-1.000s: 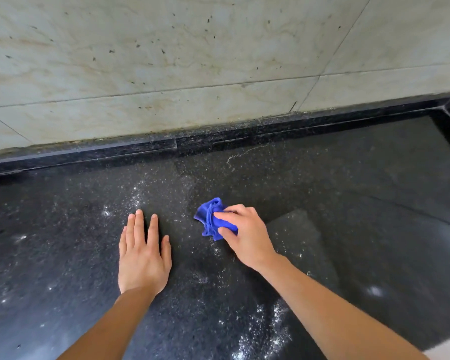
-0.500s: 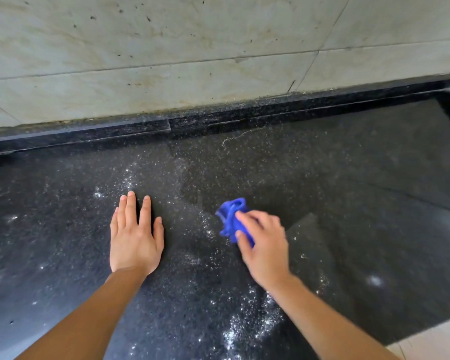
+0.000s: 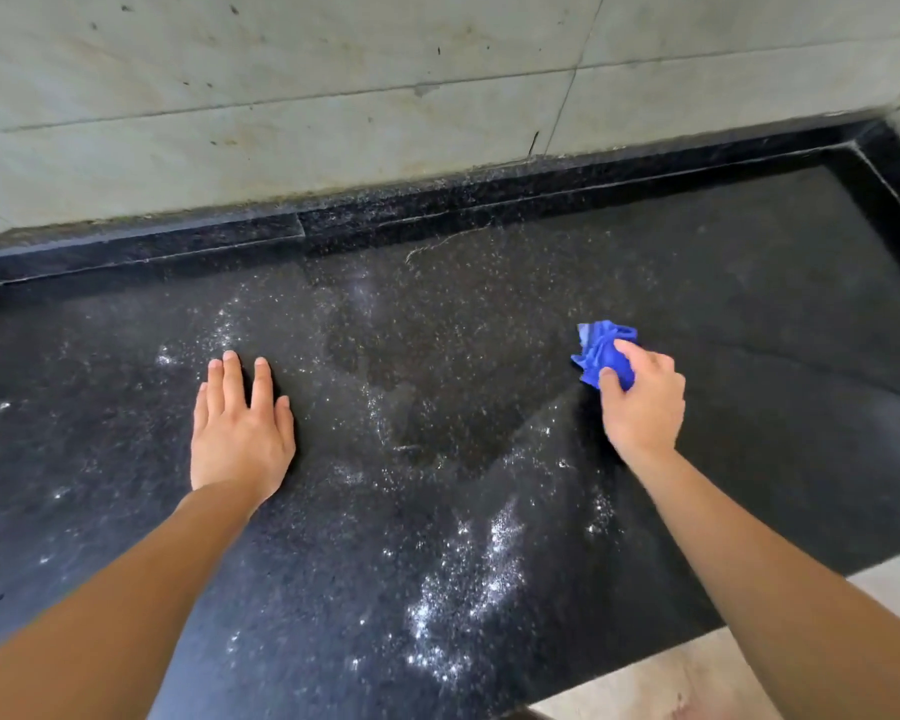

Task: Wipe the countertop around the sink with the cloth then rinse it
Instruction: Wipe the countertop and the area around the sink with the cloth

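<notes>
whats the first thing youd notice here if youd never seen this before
The bright blue cloth stands out most, bunched in the right hand against the black speckled countertop. Next is the left hand, laid flat with fingers straight on the counter, and the white glints scattered across the stone near the front edge.

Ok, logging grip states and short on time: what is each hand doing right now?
Left hand: open, flat on the black countertop, holding nothing.
Right hand: closed around the bunched blue cloth, pressing it to the countertop.

Shows bare left forearm (image 3: 126,589) and right forearm (image 3: 775,563), uncovered left hand (image 3: 240,439) and right hand (image 3: 645,407), short nails on fingers (image 3: 232,387).
</notes>
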Demonstrator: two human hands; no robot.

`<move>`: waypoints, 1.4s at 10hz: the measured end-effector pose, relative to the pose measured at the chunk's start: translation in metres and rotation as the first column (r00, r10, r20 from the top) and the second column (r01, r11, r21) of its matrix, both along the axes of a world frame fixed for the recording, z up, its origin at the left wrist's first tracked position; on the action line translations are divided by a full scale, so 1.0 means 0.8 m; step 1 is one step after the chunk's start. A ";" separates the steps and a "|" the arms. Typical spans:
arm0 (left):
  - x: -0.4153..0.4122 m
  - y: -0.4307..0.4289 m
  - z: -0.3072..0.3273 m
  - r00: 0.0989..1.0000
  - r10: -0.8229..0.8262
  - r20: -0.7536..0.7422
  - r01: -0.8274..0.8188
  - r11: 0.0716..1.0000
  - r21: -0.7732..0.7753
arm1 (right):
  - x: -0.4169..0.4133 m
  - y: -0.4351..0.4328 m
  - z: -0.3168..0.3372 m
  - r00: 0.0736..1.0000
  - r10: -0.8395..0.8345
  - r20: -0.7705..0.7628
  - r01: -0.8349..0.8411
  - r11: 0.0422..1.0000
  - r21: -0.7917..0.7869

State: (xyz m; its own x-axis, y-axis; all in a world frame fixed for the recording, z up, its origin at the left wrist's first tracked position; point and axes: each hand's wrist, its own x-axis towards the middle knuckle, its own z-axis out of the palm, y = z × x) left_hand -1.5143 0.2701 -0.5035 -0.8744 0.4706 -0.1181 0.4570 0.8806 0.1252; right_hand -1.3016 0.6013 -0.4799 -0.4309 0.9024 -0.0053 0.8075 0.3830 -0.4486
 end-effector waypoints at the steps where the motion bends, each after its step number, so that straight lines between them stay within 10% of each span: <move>1: -0.001 0.004 0.007 0.999 0.025 0.032 -0.024 0.998 -0.050 | 0.009 -0.123 -0.012 0.935 0.351 -0.058 -0.340 0.930 0.140; 2: 0.009 0.007 0.025 0.997 0.029 0.076 -0.023 0.997 -0.075 | 0.023 -0.188 -0.002 0.824 0.556 -0.107 -0.560 0.828 -0.012; 3: 0.047 -0.001 0.041 0.998 0.006 0.065 -0.005 1.000 -0.023 | 0.029 -0.163 0.022 0.805 0.515 -0.293 -0.593 0.708 -0.384; 4: 0.109 -0.018 0.039 0.998 0.010 0.059 -0.015 0.996 0.085 | 0.043 -0.075 0.039 0.907 0.265 -0.329 -0.399 0.790 -0.465; 6: 0.218 -0.052 0.016 0.997 -0.040 0.063 0.033 0.993 0.117 | 0.101 -0.002 0.012 1.000 0.023 0.010 -0.022 0.993 -0.117; 7: 0.232 -0.058 0.004 0.995 -0.095 0.006 0.095 0.993 0.075 | 0.112 -0.111 -0.001 0.953 0.301 -0.040 -0.297 0.951 0.082; 9: 0.234 -0.057 0.002 0.997 -0.077 -0.003 0.077 0.994 0.071 | 0.118 -0.185 0.012 0.783 0.576 -0.236 -0.620 0.751 -0.227; 10: 0.234 -0.057 0.001 0.998 -0.070 -0.001 0.070 0.995 0.077 | 0.132 -0.092 0.027 0.862 0.446 -0.242 -0.505 0.800 -0.323; 12: 0.236 -0.059 -0.002 0.998 -0.065 -0.010 0.065 0.994 0.085 | 0.199 -0.003 0.013 0.996 0.074 -0.039 -0.078 0.989 -0.125; 14: 0.235 -0.058 -0.003 0.998 -0.055 -0.023 0.057 0.995 0.085 | 0.185 -0.218 -0.011 0.923 0.360 -0.134 -0.352 0.932 0.080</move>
State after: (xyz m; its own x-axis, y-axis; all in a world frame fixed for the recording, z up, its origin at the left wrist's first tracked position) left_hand -1.3259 0.2234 -0.5058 -0.8483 0.5263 -0.0577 0.5084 0.8401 0.1891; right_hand -1.1534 0.4273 -0.4886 -0.7165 0.6864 0.1248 0.5415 0.6600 -0.5207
